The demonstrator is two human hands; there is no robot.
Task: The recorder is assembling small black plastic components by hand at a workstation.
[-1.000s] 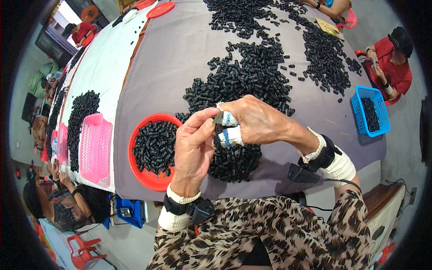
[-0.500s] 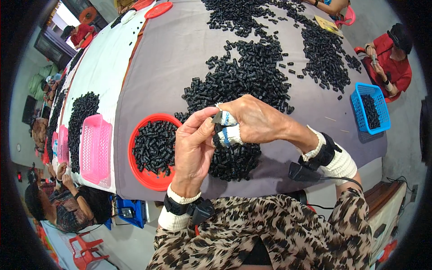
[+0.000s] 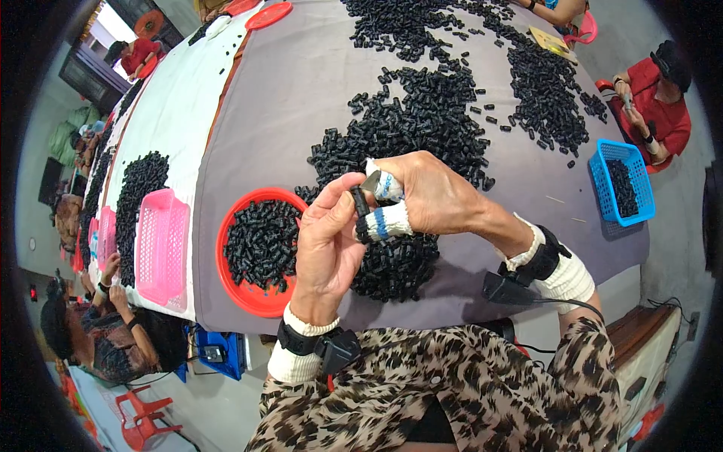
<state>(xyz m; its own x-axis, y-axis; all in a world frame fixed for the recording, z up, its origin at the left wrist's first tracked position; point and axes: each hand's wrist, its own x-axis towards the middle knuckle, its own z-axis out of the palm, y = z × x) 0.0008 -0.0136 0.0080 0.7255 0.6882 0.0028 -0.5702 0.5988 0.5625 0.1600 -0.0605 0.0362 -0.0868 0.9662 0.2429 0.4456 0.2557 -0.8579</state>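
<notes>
My left hand (image 3: 325, 245) pinches a small black cylindrical piece (image 3: 360, 202) between thumb and fingertips. Close against it, my right hand (image 3: 440, 194) is closed on a small grey blade (image 3: 371, 181), its tip near the piece's upper end. White wraps with blue marks cover my right thumb and a finger. Below and behind my hands spreads a large heap of similar black pieces (image 3: 410, 124) on the grey cloth. A round red tray (image 3: 252, 303) of black pieces stands just left of my left hand.
A blue basket (image 3: 646, 184) with black pieces sits at the right edge, a person in red beside it. Pink baskets (image 3: 163, 252) and another heap (image 3: 143, 188) lie on the white cloth at left. A yellow pad (image 3: 552, 43) lies at the far right. Other people sit around the table.
The blade and my right thumb have lifted slightly off the black piece, which now shows more plainly in my left fingers. My right hand has tilted a little; both hands stay close together.
</notes>
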